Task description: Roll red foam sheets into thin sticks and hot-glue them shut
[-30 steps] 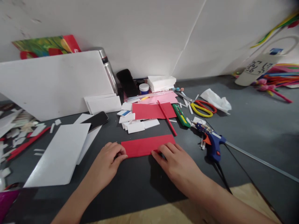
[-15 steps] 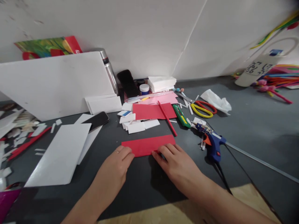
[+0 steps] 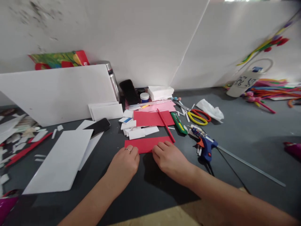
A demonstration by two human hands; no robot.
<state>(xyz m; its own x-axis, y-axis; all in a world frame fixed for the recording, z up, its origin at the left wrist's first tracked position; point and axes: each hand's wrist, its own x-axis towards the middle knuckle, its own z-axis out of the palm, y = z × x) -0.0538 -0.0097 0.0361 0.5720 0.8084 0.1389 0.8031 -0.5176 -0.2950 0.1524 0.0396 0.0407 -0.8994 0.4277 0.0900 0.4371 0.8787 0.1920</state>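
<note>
Looking down at the desk (image 3: 246, 131), I see both hands on one red paper strip (image 3: 147, 144), which lies flat on the dark surface just in front of me, below the pile of white and red offcuts. My left hand (image 3: 123, 164) rests with curled fingers on the strip's near left edge; my right hand (image 3: 170, 158) presses flat, fingers spread, on its near right part. Neither hand is clenched around it: both pin it down from above, nothing lifted.

I judge the strip light and thin, probably card or craft foam, stiff enough to lie flat yet easy to crease or bend. It should slide readily on the smooth desk, so I would hold it by pressing on the face, or pinch a long edge between thumb and forefinger. Rough handling would likely leave a kink.

Counting what I can: one strip under my hands, one larger red sheet (image 3: 152, 118) behind it, one red stick (image 3: 166, 125) lying across that sheet, one pink sheet (image 3: 162, 107), one pair of yellow-and-red scissors (image 3: 198, 116), one green cutter (image 3: 178, 123), one blue glue gun (image 3: 204, 144), one phone (image 3: 98, 126), one small jar (image 3: 144, 97), one metal bottle (image 3: 113, 80). The small white pieces are too jumbled to count exactly.
</note>
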